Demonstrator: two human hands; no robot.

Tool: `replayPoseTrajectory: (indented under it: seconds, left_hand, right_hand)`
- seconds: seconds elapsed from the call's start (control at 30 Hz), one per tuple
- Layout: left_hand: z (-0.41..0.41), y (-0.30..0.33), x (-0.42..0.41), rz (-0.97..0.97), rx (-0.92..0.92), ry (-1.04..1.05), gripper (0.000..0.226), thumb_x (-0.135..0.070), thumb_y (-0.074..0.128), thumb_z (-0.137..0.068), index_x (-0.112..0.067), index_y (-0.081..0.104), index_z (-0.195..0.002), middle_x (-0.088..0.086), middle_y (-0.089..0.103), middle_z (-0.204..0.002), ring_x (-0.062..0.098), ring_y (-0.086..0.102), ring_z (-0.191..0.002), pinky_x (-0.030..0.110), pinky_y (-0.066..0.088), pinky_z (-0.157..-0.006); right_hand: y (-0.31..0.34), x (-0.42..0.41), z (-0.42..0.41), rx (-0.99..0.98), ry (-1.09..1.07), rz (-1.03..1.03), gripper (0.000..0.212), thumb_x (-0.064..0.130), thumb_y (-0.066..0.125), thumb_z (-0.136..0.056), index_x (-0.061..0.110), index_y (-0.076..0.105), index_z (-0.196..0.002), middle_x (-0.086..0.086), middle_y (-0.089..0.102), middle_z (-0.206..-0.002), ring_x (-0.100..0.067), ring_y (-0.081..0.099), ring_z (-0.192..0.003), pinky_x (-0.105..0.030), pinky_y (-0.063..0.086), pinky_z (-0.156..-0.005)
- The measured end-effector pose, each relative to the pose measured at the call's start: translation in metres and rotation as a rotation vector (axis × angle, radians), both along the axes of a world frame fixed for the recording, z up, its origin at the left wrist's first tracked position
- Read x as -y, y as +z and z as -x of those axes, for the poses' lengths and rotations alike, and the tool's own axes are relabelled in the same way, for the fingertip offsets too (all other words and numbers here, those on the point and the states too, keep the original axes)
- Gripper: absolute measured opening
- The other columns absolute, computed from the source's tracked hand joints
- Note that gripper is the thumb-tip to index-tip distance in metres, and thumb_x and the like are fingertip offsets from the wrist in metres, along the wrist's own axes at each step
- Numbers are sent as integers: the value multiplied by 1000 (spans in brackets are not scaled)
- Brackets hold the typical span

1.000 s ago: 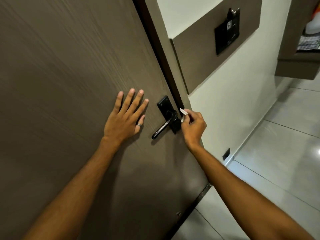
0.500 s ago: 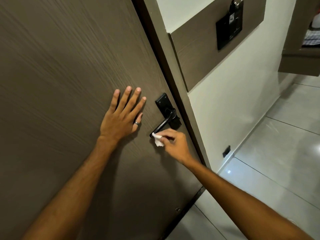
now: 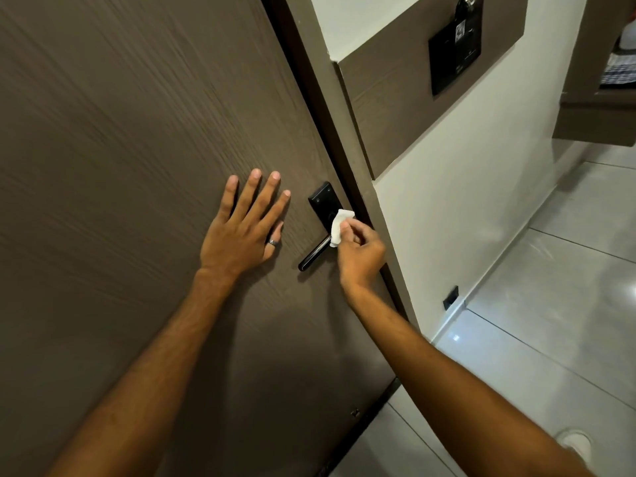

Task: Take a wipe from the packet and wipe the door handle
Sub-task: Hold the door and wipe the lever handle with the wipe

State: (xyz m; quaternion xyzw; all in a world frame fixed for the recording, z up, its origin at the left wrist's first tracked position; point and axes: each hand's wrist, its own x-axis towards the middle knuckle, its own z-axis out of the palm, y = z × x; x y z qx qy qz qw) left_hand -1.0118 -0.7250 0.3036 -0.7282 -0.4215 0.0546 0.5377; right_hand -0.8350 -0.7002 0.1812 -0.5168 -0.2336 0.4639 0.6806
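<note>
A black lever door handle [image 3: 312,255] on a black backplate [image 3: 322,198] sits near the right edge of a brown wood-grain door [image 3: 137,132]. My right hand [image 3: 359,251] pinches a small folded white wipe [image 3: 339,227] and presses it on the handle's pivot end, hiding that part. My left hand [image 3: 242,232] lies flat on the door just left of the handle, fingers spread, a ring on the thumb. No wipe packet is in view.
The door frame [image 3: 344,132] runs diagonally beside the handle. A white wall [image 3: 464,201] carries a brown panel with a black switch plate [image 3: 454,60]. A shelf unit [image 3: 599,108] hangs at the upper right. Glossy tiled floor [image 3: 550,321] spreads to the right.
My right hand has slid the wipe from the lever's free tip up along the lever to the pivot at the backplate. My left hand stays flat on the door.
</note>
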Motion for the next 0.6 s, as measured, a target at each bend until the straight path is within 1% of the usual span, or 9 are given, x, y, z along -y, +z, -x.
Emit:
replayPoseTrajectory:
  seconds: [0.1,0.2,0.23,0.3,0.37,0.4,0.47,0.53,0.6]
  left_hand:
    - [0,0,0,6,4,1,66,-46,44,-107,-19,32,-166,15,24,-173,41,25,-158,59,15,-127]
    - [0,1,-1,8,-4,5,66,-47,43,-107,-19,32,-166,15,25,-173,41,25,-158,59,14,-127]
    - [0,1,0,5,-7,5,66,-46,42,-108,-18,32,-166,15,25,-173,41,25,-158,59,14,-127]
    - [0,1,0,-9,-13,0,64,-46,41,-108,-18,34,-165,16,27,-172,41,27,-157,59,15,-127]
    - [-1,0,0,-18,-17,-3,64,-46,41,-108,-18,36,-165,16,29,-172,40,29,-157,59,18,-126]
    - [-1,0,0,-21,-20,-1,64,-46,42,-108,-18,36,-165,16,29,-172,40,30,-157,59,20,-126]
    - [-1,1,1,-21,-25,4,64,-46,43,-107,-18,36,-165,15,29,-172,40,30,-157,59,20,-126]
    - [-1,2,2,-11,-22,7,64,-46,43,-108,-18,35,-165,16,28,-172,40,28,-157,59,17,-127]
    - [-2,3,2,-6,-15,4,64,-45,43,-108,-18,36,-165,16,28,-172,41,29,-157,59,16,-127]
  right_hand:
    - [-1,4,7,114,9,-66,28,19,77,-87,12,75,-114,6,65,-108,-2,65,-86,-6,55,-65]
    - [-1,-10,0,78,0,-37,23,13,74,-89,10,77,-112,-2,71,-108,-7,66,-90,-14,58,-74]
    - [-1,-16,-4,42,11,-9,21,12,73,-90,10,77,-110,-3,73,-106,-6,67,-87,-14,58,-73]
    - [-3,-24,-12,-17,43,49,21,12,72,-91,10,77,-110,1,75,-97,-1,67,-80,-7,52,-64]
    - [-8,-21,-14,-49,69,76,22,13,72,-91,9,77,-112,4,74,-92,-2,70,-82,-4,50,-60]
    - [-10,-16,-12,-47,69,71,22,12,73,-90,9,76,-112,2,75,-94,-6,72,-86,-4,51,-60]
    - [-14,-1,-4,25,36,8,21,10,75,-88,9,77,-109,-3,76,-101,-11,73,-92,-9,55,-68]
    - [-15,11,5,123,-1,-99,19,7,76,-86,9,79,-104,0,75,-101,-10,71,-91,-14,57,-74]
    - [-14,9,8,166,-20,-151,19,6,75,-86,7,78,-105,4,71,-100,-6,68,-89,-12,56,-75]
